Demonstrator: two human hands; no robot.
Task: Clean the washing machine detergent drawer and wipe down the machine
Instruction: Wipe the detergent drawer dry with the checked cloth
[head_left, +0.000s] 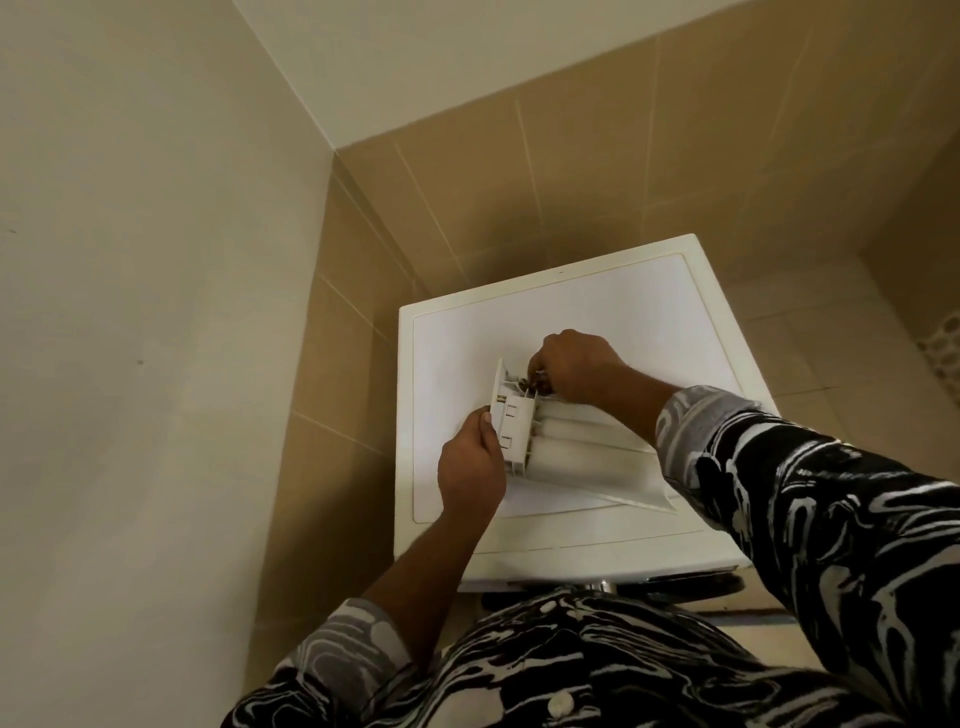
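Note:
The white detergent drawer (576, 447) lies on the flat top of the white washing machine (597, 306), with its boxy front end pointing left. My left hand (470, 467) grips that front end from the near left side. My right hand (576, 371) reaches over the drawer's far corner, its fingers curled and pinching something small and dark there. What that small thing is cannot be made out. The drawer's long ribbed compartments run to the right under my right forearm.
The machine stands in a corner: a plain cream wall (156, 312) close on the left, beige tiled walls (571, 171) behind and to the right. The dark door rim (691, 582) shows below the front edge. My patterned shirt fills the bottom.

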